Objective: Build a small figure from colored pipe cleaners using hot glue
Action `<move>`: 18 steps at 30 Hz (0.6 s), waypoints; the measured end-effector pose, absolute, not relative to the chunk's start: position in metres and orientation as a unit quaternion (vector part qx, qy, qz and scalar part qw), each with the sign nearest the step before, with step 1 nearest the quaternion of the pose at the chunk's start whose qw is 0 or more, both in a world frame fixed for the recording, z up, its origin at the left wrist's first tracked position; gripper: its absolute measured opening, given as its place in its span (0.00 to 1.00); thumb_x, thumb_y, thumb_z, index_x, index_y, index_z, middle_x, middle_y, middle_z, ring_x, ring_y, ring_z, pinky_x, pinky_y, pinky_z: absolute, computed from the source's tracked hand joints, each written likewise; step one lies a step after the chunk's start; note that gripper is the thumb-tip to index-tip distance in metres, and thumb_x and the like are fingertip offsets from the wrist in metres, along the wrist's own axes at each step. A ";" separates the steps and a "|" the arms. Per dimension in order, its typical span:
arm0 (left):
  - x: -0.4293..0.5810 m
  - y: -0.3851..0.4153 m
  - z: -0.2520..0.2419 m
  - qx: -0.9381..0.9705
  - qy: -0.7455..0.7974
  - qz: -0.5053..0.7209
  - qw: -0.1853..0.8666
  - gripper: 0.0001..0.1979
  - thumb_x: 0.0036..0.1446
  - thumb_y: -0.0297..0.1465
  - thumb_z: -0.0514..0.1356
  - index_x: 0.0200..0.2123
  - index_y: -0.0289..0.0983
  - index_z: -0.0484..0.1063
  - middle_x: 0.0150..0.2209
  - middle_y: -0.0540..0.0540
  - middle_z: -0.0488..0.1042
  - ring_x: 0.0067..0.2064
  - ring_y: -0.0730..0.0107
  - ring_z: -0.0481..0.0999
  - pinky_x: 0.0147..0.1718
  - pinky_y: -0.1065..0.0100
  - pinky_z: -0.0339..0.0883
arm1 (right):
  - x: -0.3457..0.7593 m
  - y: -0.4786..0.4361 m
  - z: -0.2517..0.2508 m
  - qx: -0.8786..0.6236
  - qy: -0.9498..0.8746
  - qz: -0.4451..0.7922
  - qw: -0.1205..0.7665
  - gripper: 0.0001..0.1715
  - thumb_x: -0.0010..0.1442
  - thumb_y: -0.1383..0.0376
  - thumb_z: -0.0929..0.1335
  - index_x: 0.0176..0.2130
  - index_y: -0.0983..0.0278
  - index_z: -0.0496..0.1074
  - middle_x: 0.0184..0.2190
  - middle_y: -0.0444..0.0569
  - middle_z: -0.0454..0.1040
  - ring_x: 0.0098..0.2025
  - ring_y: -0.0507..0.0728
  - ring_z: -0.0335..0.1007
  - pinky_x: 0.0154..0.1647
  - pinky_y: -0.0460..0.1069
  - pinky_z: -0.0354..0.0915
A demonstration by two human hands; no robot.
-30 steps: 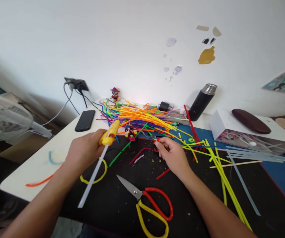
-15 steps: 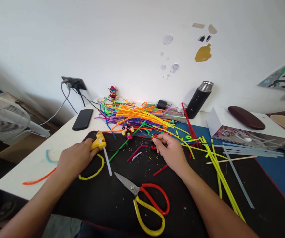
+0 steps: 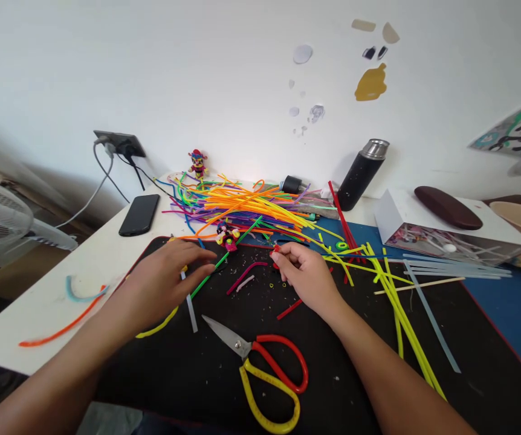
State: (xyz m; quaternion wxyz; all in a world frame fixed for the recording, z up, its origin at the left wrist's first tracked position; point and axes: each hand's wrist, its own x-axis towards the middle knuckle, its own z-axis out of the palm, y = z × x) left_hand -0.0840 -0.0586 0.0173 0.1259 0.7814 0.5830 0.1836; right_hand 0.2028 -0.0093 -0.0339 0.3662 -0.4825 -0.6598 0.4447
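Observation:
My left hand (image 3: 170,272) hovers above the mat with thumb and fingers apart and nothing between them. Beneath it the yellow hot glue gun is mostly hidden; its pale glue stick (image 3: 190,311) sticks out below. My right hand (image 3: 306,275) pinches a small red piece (image 3: 275,248) between thumb and fingers; its exact shape is too small to tell. Between the hands sits a small pipe-cleaner figure (image 3: 227,235) in pink, yellow and black. Closer to me lie a magenta pipe cleaner (image 3: 246,277), a short pale pink piece (image 3: 245,283) and scissors (image 3: 242,347) with red and yellow handles.
A heap of coloured pipe cleaners (image 3: 242,208) lies along the back, with another small figure (image 3: 197,163) behind it. A phone (image 3: 139,215) is at left. A black thermos (image 3: 362,175) and a white box (image 3: 401,223) stand right, beyond yellow pipe cleaners (image 3: 408,326).
My left hand has let go of the glue gun and moved right and up, fingers opening. My right hand keeps its pinch on the red piece. The view has shifted slightly.

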 end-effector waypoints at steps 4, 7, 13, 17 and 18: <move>-0.039 -0.039 0.022 0.825 0.515 0.159 0.168 0.14 0.70 0.38 0.56 0.43 0.41 0.82 0.43 0.44 0.84 0.46 0.56 0.80 0.47 0.60 0.70 | 0.205 -0.006 -0.034 -0.482 -0.654 0.447 0.373 0.15 0.67 0.53 0.68 0.35 0.60 0.73 0.19 0.40 0.70 0.21 0.53 0.67 0.26 0.48 0.61; -0.016 -0.026 0.017 0.855 0.477 0.091 0.182 0.11 0.68 0.31 0.58 0.43 0.40 0.82 0.42 0.44 0.83 0.46 0.57 0.80 0.48 0.61 0.69 | 0.207 -0.004 -0.034 -0.481 -0.652 0.449 0.377 0.15 0.67 0.53 0.69 0.36 0.61 0.74 0.19 0.40 0.70 0.21 0.53 0.67 0.26 0.48 0.61; 0.009 -0.015 -0.007 0.877 0.436 0.037 0.200 0.09 0.66 0.26 0.59 0.41 0.39 0.81 0.42 0.44 0.83 0.45 0.58 0.81 0.45 0.62 0.70 | 0.206 -0.005 -0.035 -0.475 -0.648 0.458 0.381 0.13 0.67 0.54 0.69 0.36 0.61 0.73 0.20 0.39 0.70 0.22 0.52 0.67 0.27 0.48 0.62; 0.017 -0.015 -0.019 0.870 0.446 0.035 0.206 0.08 0.64 0.25 0.60 0.40 0.38 0.80 0.41 0.44 0.83 0.46 0.56 0.82 0.45 0.62 0.70 | 0.205 -0.005 -0.035 -0.473 -0.654 0.460 0.369 0.13 0.68 0.55 0.69 0.36 0.61 0.73 0.20 0.40 0.71 0.22 0.52 0.66 0.27 0.47 0.61; 0.018 -0.015 -0.021 0.868 0.450 0.034 0.206 0.08 0.64 0.25 0.60 0.39 0.39 0.80 0.41 0.45 0.83 0.45 0.57 0.82 0.44 0.62 0.70 | 0.205 -0.005 -0.035 -0.473 -0.655 0.460 0.369 0.13 0.68 0.55 0.69 0.36 0.61 0.73 0.20 0.40 0.71 0.22 0.52 0.66 0.27 0.47 0.62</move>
